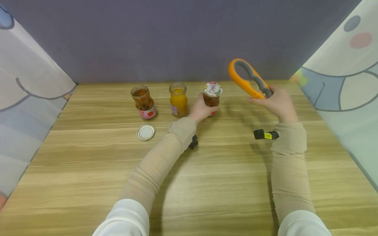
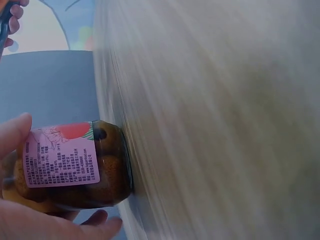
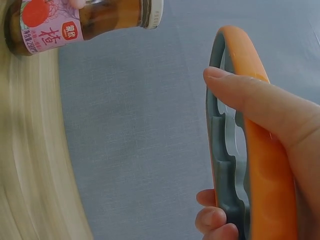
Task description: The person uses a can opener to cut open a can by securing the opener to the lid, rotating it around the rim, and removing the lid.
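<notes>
Apparently, opening was being prepared: the left hand had fingers curled round the lidded jar on the desk; the right hand gripped the orange opener, which probably needed lowering over the lid.

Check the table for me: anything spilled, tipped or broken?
Nothing stands out. The leftmost jar and yellow jar are open but upright, with no visible spill; a loose lid lies flat nearby. The held jar and opener show no visible damage.
</notes>
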A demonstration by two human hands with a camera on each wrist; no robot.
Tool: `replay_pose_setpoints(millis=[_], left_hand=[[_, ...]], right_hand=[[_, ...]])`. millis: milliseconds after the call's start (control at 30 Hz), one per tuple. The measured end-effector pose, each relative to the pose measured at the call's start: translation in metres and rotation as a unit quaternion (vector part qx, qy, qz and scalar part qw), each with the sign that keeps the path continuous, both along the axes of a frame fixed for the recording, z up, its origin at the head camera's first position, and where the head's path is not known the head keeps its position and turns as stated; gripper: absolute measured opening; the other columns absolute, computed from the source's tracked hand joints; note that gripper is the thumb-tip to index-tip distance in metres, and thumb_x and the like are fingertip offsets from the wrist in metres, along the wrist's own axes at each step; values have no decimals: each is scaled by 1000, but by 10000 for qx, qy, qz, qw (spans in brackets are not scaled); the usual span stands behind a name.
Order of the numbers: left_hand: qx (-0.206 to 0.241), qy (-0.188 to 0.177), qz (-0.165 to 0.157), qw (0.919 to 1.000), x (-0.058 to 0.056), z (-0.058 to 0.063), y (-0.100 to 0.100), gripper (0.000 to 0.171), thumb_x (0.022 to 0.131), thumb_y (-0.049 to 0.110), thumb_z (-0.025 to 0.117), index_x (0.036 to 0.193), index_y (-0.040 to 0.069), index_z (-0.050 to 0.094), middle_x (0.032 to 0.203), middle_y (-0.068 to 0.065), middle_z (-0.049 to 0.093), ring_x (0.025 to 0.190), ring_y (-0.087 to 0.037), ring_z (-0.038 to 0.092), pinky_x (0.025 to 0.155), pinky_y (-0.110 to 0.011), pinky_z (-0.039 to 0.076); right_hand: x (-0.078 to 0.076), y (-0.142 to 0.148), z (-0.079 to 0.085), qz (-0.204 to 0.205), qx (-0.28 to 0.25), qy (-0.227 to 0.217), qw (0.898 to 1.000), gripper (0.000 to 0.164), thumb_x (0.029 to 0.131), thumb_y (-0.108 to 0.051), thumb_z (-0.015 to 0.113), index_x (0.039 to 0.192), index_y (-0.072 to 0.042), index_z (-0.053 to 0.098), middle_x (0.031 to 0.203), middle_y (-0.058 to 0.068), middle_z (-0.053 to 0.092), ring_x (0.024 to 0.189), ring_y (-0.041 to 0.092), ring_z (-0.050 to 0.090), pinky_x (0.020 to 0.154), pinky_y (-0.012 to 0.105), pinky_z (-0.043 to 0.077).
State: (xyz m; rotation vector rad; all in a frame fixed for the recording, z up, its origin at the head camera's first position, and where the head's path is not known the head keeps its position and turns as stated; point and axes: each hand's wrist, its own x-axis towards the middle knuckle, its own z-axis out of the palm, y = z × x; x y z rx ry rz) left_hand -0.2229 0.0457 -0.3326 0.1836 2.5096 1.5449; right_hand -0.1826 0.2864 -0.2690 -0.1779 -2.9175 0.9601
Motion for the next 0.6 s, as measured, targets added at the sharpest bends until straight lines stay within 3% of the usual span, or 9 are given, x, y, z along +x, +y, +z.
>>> replay_pose_setpoints(millis=[600], left_hand=[[-388,394,52,9985,-3,-5,-2,72,76,26,76,132,4,36,129,-12,53,119,-25,52,103,-34,42]], right_hand=[[1,-2,0,-1,-24,95,10000,65,65,-58,75,94,-6,49,70,0,39,64,18,38,53,31,31]])
